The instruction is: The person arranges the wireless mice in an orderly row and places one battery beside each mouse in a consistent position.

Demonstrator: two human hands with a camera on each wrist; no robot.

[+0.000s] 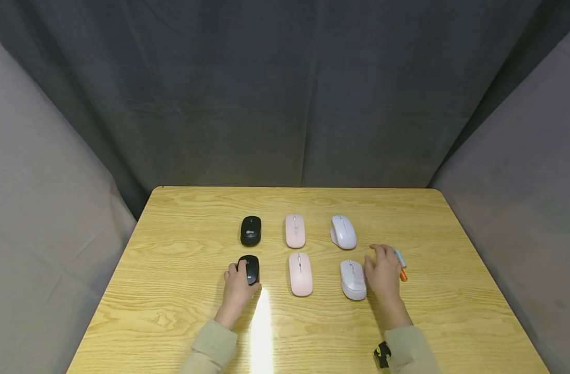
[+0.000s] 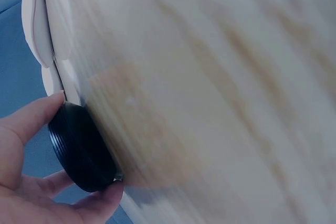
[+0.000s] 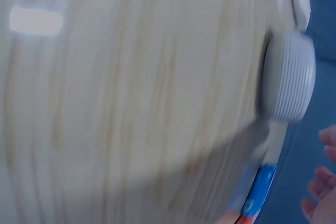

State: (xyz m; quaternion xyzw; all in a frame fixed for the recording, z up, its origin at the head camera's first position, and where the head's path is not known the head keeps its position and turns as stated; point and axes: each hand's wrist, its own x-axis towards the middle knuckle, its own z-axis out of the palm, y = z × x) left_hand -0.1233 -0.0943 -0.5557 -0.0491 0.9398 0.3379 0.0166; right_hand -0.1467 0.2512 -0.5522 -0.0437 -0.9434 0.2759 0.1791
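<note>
My left hand (image 1: 236, 287) grips the nearer black mouse (image 1: 253, 270), lowest in the left column. In the left wrist view, thumb and fingertips pinch the sides of this black mouse (image 2: 84, 145). Between the nearer white mouse (image 1: 353, 280) and two markers lies my right hand (image 1: 384, 272), its fingers loosely bent and holding nothing. A ribbed side of that white mouse (image 3: 289, 77) shows in the right wrist view, apart from the fingers. Part of the blue marker (image 1: 399, 258) and the orange marker (image 1: 403, 274) is hidden behind the right hand.
Behind, a second black mouse (image 1: 250, 231), a pink mouse (image 1: 295, 230) and a white mouse (image 1: 343, 232) form a row. Another pink mouse (image 1: 300, 274) sits in the front row's middle. A small black-and-yellow object (image 1: 382, 355) lies beside the right sleeve. Grey curtains (image 1: 229, 104) surround the wooden table (image 1: 173, 218).
</note>
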